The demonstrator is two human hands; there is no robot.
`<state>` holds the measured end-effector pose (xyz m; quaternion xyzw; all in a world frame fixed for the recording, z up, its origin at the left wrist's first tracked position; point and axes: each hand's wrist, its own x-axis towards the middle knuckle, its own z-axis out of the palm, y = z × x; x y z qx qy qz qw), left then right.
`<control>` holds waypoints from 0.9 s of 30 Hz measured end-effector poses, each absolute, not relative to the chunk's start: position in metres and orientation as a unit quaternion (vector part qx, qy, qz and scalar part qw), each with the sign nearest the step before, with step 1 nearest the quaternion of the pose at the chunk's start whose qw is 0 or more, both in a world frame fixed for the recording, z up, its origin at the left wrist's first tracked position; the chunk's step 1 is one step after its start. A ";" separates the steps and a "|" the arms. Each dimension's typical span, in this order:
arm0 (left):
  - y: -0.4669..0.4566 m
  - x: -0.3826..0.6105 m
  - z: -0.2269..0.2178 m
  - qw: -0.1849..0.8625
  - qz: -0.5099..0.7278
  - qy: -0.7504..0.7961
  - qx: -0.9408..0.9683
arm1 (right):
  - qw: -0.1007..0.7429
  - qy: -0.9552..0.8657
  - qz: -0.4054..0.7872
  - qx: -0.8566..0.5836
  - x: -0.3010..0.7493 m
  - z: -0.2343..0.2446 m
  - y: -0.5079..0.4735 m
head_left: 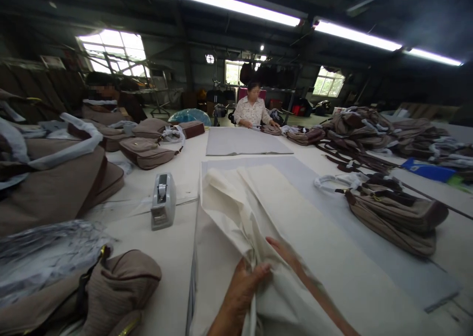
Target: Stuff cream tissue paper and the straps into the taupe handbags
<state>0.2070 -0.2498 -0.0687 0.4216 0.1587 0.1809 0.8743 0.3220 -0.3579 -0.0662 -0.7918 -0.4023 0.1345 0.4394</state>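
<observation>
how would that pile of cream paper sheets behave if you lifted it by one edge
The cream paper sheets would probably flop and drape: they already buckle into soft folds where the left hand grips them. They look thin and light, so single sheets may well slide off the stack. Creasing seems likely, judging by the wrinkles.

left hand (246,282): low centre, thumb out, fingers curled, gripping | right hand (286,252): fingers extended forward, forearm angled in from lower right

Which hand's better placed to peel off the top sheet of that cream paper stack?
Left hand, probably: its thumb already pinches the lifted paper sheets. Right hand lies mostly hidden under a fold.
</observation>
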 end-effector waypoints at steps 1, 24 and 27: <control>-0.256 0.214 -0.066 0.879 0.176 0.142 0.420 | 0.466 -0.399 0.158 -0.774 0.314 -0.061 -0.357; -0.176 0.040 -0.026 0.728 0.274 0.413 0.473 | 0.287 -0.265 -0.044 -0.919 0.350 0.004 -0.388; -0.170 0.037 -0.053 0.698 0.277 0.426 0.505 | 0.250 -0.201 0.023 -0.947 0.392 -0.032 -0.398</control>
